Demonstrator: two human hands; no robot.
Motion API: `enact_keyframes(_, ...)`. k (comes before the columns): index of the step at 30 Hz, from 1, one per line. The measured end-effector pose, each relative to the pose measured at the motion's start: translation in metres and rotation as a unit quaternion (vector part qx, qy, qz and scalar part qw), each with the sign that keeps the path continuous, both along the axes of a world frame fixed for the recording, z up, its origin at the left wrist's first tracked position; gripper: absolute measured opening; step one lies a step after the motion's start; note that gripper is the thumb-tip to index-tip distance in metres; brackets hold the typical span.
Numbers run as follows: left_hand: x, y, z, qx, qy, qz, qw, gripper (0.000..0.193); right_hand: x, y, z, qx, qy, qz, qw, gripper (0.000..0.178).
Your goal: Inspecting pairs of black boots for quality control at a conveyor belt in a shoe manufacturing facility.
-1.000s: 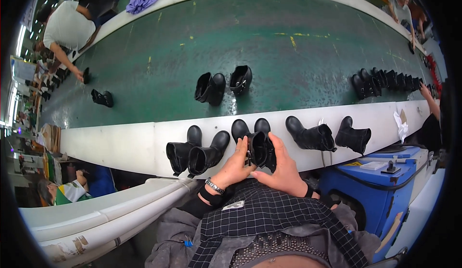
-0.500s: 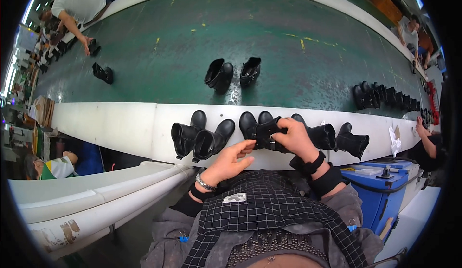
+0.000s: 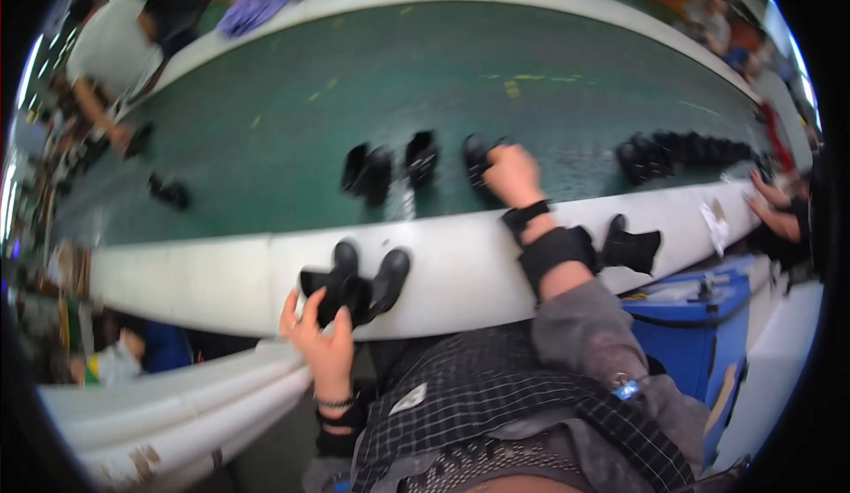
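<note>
On the green belt, slightly right of the middle, my right hand [image 3: 513, 177] is closed on a black ankle boot [image 3: 478, 158]. Part of a second boot shows beside its fingers, and the palm hides the rest. My left hand [image 3: 322, 342], fingers spread, reaches up to a pair of black boots on the white ledge. The front boot [image 3: 388, 282] of that pair stands to the right of the other boot [image 3: 343, 263]. Whether the fingertips touch the nearest shaft is hard to make out. The picture is somewhat blurred.
Further boots [image 3: 375, 176] stand on the green belt [image 3: 292, 156], with a row of boots [image 3: 708, 149] at its right. Another boot [image 3: 630, 247] is on the white ledge [image 3: 204, 285]. A blue bin [image 3: 682, 342] flanks my right side, white pipes [image 3: 177, 404] my left. Co-workers are at both ends.
My right hand has gone from the ledge out onto the belt with the boots. My left hand has left them and moved left to the other pair. The view has shifted.
</note>
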State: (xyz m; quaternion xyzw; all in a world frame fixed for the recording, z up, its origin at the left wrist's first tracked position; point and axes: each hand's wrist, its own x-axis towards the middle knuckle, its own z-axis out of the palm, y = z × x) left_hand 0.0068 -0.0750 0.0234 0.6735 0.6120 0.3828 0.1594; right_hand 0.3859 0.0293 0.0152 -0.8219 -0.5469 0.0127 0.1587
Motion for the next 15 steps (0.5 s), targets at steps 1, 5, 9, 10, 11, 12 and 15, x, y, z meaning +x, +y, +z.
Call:
enact_keyframes(1,-0.005,0.003,-0.001,-0.032,-0.014,-0.023,0.999,0.045,-0.008,0.009,-0.014,0.021,0.042,-0.095,0.994,0.026)
enact_keyframes(5,-0.014,0.009,0.001,-0.038,0.032,-0.005,0.999,0.055,-0.007,0.020,-0.024,0.029,0.082,-0.090,0.992,0.033)
enact_keyframes(9,-0.008,0.025,0.007,-0.004,-0.001,0.015,1.000,0.053,-0.029,0.003,-0.009,0.167,0.033,-0.130,0.977,0.042)
enact_keyframes(10,-0.010,0.030,0.010,-0.086,0.063,-0.020,0.994,0.062,-0.038,-0.007,-0.006,0.204,0.031,-0.096,0.974,0.045)
enact_keyframes(11,-0.013,0.034,0.014,-0.168,0.131,-0.052,0.976,0.071,-0.048,-0.018,-0.007,0.271,0.005,-0.058,0.961,0.048)
enact_keyframes(12,-0.014,0.039,0.016,-0.248,0.203,-0.082,0.944,0.080,-0.060,-0.031,-0.009,0.247,0.066,-0.009,0.967,0.049)
enact_keyframes(15,-0.013,0.054,0.014,-0.371,0.250,-0.091,0.889,0.096,-0.084,-0.069,-0.025,0.170,0.209,0.156,0.950,0.046)
